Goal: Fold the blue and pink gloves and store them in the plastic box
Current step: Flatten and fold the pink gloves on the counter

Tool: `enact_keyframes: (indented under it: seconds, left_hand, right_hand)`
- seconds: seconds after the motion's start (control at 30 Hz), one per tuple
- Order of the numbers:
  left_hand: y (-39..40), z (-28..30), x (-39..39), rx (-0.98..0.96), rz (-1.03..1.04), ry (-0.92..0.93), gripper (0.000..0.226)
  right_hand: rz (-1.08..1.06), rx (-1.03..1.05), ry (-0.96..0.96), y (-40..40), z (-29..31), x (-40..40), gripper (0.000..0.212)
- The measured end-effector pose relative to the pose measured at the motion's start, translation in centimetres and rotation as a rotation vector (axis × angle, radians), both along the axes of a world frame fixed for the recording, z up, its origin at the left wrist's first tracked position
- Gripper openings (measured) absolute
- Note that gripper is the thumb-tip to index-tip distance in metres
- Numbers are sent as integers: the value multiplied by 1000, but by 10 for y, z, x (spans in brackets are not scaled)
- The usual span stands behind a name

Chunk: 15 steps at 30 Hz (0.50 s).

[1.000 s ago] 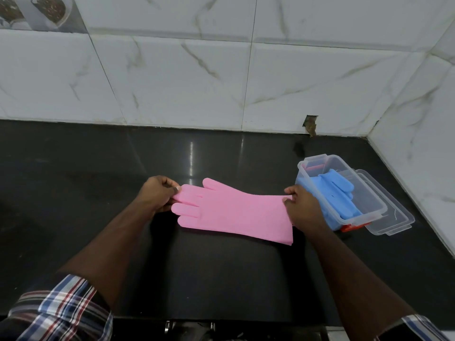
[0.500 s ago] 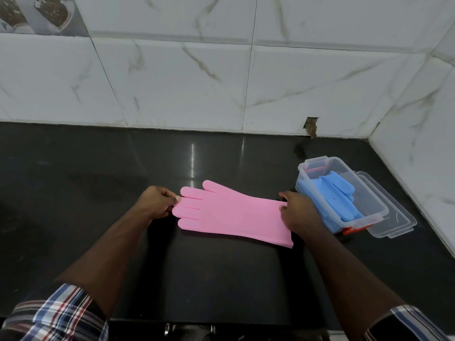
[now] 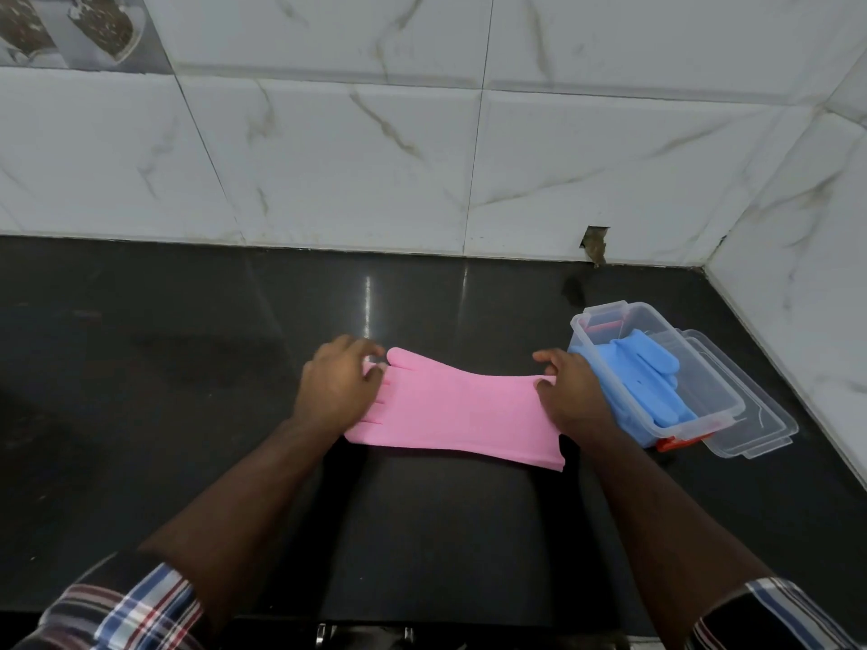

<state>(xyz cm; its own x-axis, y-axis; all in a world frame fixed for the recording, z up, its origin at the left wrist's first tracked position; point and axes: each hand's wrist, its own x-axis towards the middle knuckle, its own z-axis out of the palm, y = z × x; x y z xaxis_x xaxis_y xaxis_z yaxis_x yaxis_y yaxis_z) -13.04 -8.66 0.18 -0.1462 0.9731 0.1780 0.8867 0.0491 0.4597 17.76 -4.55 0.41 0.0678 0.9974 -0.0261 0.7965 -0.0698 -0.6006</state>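
Observation:
A pink glove (image 3: 457, 410) lies flat on the black counter (image 3: 187, 368), fingers pointing left and cuff to the right. My left hand (image 3: 338, 384) covers its fingertips and grips them. My right hand (image 3: 570, 394) pinches the far corner of the cuff. Just right of that hand stands a clear plastic box (image 3: 703, 375) without its lid. A folded blue glove (image 3: 650, 377) lies inside it, partly draped over the near-left rim.
The box's clear lid (image 3: 755, 429) lies flat against the box's right side. White marble-look tiled walls (image 3: 422, 157) close the counter at the back and on the right. The counter's front edge runs along the bottom of the view.
My left hand has slid right, over the glove's fingertips. My right hand stays at the cuff. The glove looks a little bunched between them.

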Motion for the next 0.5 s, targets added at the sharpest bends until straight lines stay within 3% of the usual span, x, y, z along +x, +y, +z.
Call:
enact_keyframes:
  seconds: [0.17, 0.33, 0.5]
  left_hand:
    - [-7, -10, 49, -133, -368, 325, 68]
    - [4, -24, 57, -267, -413, 470, 80]
    - [6, -31, 56, -318, -422, 497, 85]
  right_hand:
    - [-89, -27, -11, -7, 1, -1, 46]
    - [-160, -75, 2, -16, 2, 4, 52]
    - [-154, -153, 124, -26, 7, 9, 57]
